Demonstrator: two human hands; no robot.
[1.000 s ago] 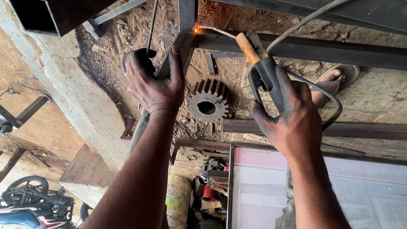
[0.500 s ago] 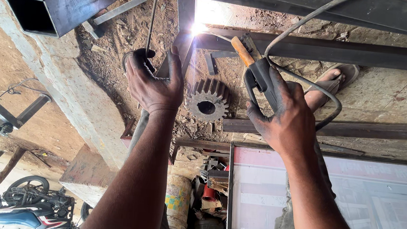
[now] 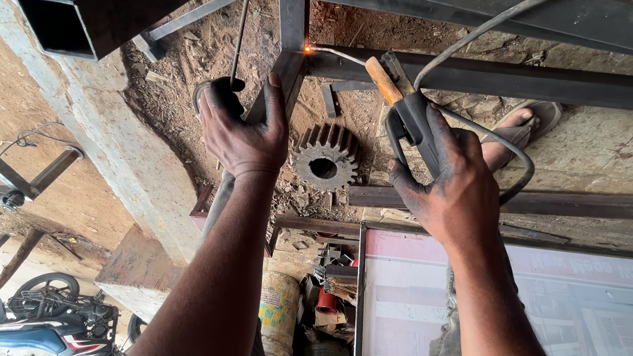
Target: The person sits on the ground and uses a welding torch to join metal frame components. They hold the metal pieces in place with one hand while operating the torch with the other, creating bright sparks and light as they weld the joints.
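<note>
Right hand clamped on the black welding electrode holder; left hand closed round a dark steel upright bar.

Nearest, both forearms reach forward. The right grip aims the thin rod so its glowing orange tip meets the joint where the upright meets the dark steel cross tube. The left steadies the frame just beside that joint. Between the hands, on the dirt floor, lies a rusty toothed gear wheel. Farther off, a sandalled foot rests on the ground.
</note>
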